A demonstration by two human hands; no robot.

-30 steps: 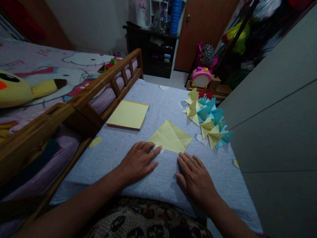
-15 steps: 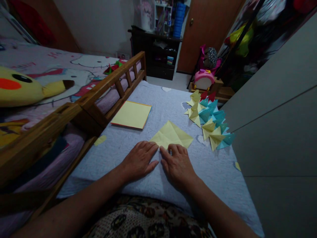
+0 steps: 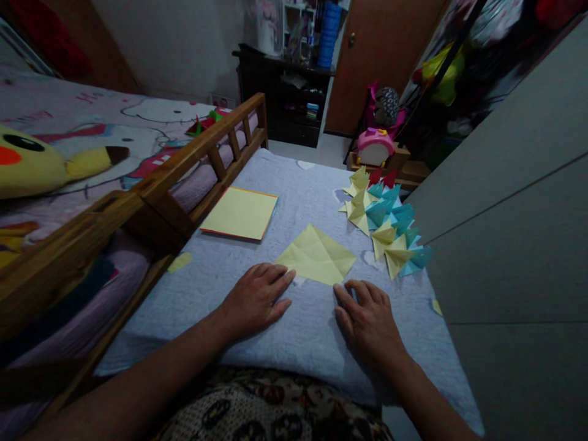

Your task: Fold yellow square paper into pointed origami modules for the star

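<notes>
We see our right hand (image 3: 367, 318) has slid rightward since half a second ago, away from our left hand (image 3: 257, 297), and now lies flat and empty with its fingertips at the near corner of the yellow sheet (image 3: 316, 254). Our left hand stays spread, palm down, grasping nothing, touching the sheet's left corner. The sheet lies mid-mattress (image 3: 298, 324), between the stack (image 3: 239, 212) and the folded pieces (image 3: 386, 226) at the right edge.

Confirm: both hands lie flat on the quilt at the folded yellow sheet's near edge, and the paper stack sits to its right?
No. The head view shows the paper stack left of the folded yellow sheet, by the wooden rail. The left hand and right hand do lie flat on the quilt at its near edge.
</notes>
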